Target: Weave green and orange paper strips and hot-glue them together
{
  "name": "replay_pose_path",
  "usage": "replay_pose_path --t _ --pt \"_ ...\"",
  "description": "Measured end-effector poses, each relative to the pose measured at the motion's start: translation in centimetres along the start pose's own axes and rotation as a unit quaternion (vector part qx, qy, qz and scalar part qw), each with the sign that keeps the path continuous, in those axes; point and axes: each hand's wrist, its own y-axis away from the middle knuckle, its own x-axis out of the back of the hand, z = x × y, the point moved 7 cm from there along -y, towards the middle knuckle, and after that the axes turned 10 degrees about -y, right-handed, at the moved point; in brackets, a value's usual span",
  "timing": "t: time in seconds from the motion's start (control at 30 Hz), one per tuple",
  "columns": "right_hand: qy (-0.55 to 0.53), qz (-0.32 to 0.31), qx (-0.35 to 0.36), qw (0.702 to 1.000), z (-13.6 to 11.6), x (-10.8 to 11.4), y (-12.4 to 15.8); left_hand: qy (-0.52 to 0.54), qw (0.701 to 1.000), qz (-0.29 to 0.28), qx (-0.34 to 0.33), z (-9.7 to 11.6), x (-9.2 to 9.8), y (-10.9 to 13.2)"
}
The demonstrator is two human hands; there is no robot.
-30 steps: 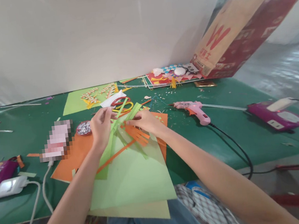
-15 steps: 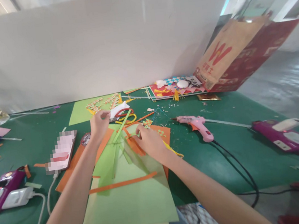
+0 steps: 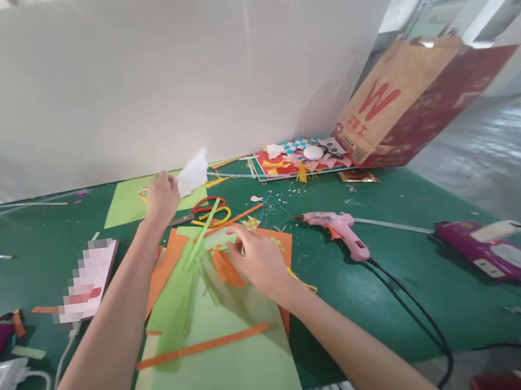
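My left hand (image 3: 162, 199) pinches a crumpled white tissue (image 3: 194, 173) by its left side, holding it up over the back of the table. Scissors (image 3: 215, 211) with red and yellow handles lie just below it. My right hand (image 3: 261, 259) hovers over the paper pile, fingers loosely curled and apart, with nothing visible in them. Close to its fingertips are orange paper strips (image 3: 228, 270) and small woven green-and-orange paper pieces (image 3: 251, 223). Light green strips (image 3: 203, 235) and a long orange strip (image 3: 203, 346) rest on the green paper sheets (image 3: 226, 382).
A pink glue gun (image 3: 335, 227) lies to the right, near a purple power strip (image 3: 495, 248) and black cable. At left is a phone (image 3: 88, 279) on a charging cable. A paper bag (image 3: 392, 103) and decorated cards (image 3: 303, 155) stand by the white partition (image 3: 132, 78).
My left hand has lifted the white tissue off the table behind the scissors, uncovering more of them. My right hand stays over the paper pile. The view has shifted slightly.
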Motion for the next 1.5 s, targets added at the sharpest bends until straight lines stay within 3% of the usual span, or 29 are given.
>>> replay_pose_path --t 0.07,0.17,0.23,0.3,0.37,0.43,0.5,0.7,0.77,0.83,0.9,0.97,1.1,1.23,1.3,1.37,1.43,1.5 --pt "-0.047 0.052 0.039 0.997 -0.2 1.2 -0.1 0.096 0.995 0.024 -0.022 1.2 2.1 0.3" --pt "-0.132 0.172 0.129 0.968 -0.5 4.3 0.1 0.207 0.973 -0.086 -0.063 3.3 3.4 2.5" --pt "-0.171 0.221 0.159 0.947 -0.5 6.2 0.3 0.217 0.952 -0.183 -0.109 4.8 4.0 5.1" --pt "-0.168 0.196 0.202 0.945 -1.1 6.7 0.4 0.172 0.942 -0.245 -0.154 6.0 4.7 7.7" --pt "-0.153 0.108 0.235 0.954 -2.0 5.6 0.4 0.146 0.936 -0.260 -0.189 7.0 5.8 9.7" --pt "-0.132 0.019 0.234 0.963 -2.4 3.9 0.5 0.134 0.935 -0.255 -0.206 7.7 6.8 11.1" --pt "-0.111 -0.025 0.211 0.971 -2.4 2.5 0.6 0.122 0.945 -0.223 -0.205 8.0 7.7 11.9" --pt "-0.169 -0.034 0.170 0.970 -2.0 2.1 0.8 0.098 0.977 -0.083 -0.169 7.4 9.9 14.1" --pt "-0.207 -0.046 0.156 0.965 -1.9 2.3 0.7 0.130 0.983 -0.059 -0.119 6.4 9.8 14.3" --pt "-0.248 -0.060 0.148 0.956 -1.8 2.3 0.6 0.202 0.978 -0.049 -0.022 4.6 9.1 14.2" --pt "-0.296 -0.069 0.134 0.943 -1.6 2.3 0.4 0.303 0.948 -0.059 0.077 2.7 8.0 14.1" --pt "-0.342 -0.070 0.101 0.932 -1.1 2.1 0.1 0.376 0.913 -0.101 0.124 1.7 6.7 14.3" --pt "-0.383 -0.057 -0.026 0.922 0.8 1.5 -0.3 0.400 0.873 -0.260 0.098 2.0 4.6 15.5" --pt "-0.438 -0.031 -0.169 0.882 2.4 1.0 -0.1 0.394 0.860 -0.318 0.059 2.6 4.0 16.4" --pt "-0.467 -0.018 -0.215 0.857 2.9 0.8 0.0 0.396 0.860 -0.319 0.043 2.9 3.9 16.3" --pt "-0.467 -0.020 -0.226 0.854 3.2 0.7 -0.1 0.387 0.875 -0.287 0.039 3.0 4.1 15.9" --pt "-0.431 -0.024 -0.186 0.883 3.0 1.0 -0.4 0.357 0.905 -0.226 0.035 2.8 4.7 15.4" --pt "-0.359 0.016 -0.085 0.929 2.4 2.3 -0.7 0.315 0.934 -0.166 0.012 2.8 5.5 15.0"
